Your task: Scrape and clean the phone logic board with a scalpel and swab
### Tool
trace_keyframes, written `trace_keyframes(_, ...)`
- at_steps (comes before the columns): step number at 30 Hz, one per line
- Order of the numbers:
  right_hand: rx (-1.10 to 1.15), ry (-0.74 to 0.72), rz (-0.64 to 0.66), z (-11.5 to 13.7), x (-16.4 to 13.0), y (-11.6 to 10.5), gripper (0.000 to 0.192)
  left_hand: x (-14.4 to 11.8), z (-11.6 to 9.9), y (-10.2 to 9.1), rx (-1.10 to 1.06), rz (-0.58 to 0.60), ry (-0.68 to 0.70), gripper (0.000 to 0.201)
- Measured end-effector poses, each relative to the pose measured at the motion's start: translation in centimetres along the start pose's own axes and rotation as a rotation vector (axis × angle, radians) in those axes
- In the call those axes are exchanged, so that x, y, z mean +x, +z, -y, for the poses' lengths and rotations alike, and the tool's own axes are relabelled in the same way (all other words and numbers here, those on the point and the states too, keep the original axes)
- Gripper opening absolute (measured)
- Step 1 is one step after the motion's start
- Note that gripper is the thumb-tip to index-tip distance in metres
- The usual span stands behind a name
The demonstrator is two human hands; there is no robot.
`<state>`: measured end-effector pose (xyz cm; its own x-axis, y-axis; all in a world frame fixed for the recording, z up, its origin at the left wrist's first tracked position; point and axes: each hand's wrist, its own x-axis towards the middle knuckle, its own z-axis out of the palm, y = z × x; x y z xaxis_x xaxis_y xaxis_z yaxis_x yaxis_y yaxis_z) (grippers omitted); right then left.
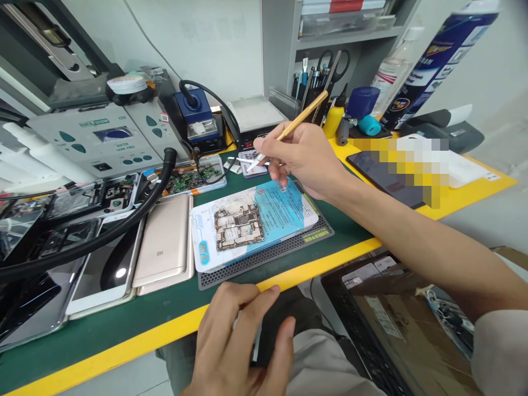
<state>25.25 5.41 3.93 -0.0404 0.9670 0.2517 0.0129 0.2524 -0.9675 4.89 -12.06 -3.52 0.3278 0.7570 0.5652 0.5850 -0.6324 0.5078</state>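
My right hand (307, 157) pinches a slim gold-handled tool (303, 116) like a pen, its pale narrow tip pointing down and left. That tip is above the back of the bench, near a small card-like piece (252, 165). Below and left of this hand, a bare phone circuit board (238, 226) lies on a white and blue printed box (284, 212). The box rests on a grey perforated mat (264, 261). In front of the bench edge, my left hand (241, 346) is open and holds nothing, its fingers loosely bent and the thumb apart.
Left of the box lie a gold phone (163, 242) and a white-framed phone (105, 261). A black hose (136, 225) curves over them from the left. Behind stands a grey soldering station (111, 137). A dark phone (385, 176) and a yellow bottle (333, 120) are at right.
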Motion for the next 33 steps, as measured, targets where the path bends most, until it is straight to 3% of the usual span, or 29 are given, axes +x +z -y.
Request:
trace_keyframes(2, -0.001, 0.000, 0.000, -0.1, 0.0, 0.0, 0.031, -0.1, -0.3, -0.3, 0.001, -0.033, -0.066, 0.027)
trace_keyframes(8, -0.004, 0.002, -0.001, -0.1, 0.0, 0.2, 0.032, 1.6, 0.0, 1.2, 0.241, 0.087, 0.268, 0.033)
trace_keyframes(15, 0.007, 0.028, -0.004, 0.2, 0.1, 0.2, 0.030, 2.4, 0.4, 1.9, 0.281, 0.096, 0.329, 0.027)
trace_keyframes(26, 0.009, 0.021, 0.016, 0.0, -0.1, 0.0, 0.036, 1.9, 0.2, 1.7, 0.148, 0.055, 0.260, 0.021)
trace_keyframes(30, 0.002, 0.032, 0.010, 0.2, -0.2, 0.2, 0.031, 0.7, 0.6, 1.5, 0.120, 0.013, 0.254, 0.031)
trace_keyframes(33, 0.011, 0.027, 0.013, 0.3, -0.2, 0.2, 0.029, -0.1, 0.0, 1.0, -0.011, -0.083, 0.087, 0.031)
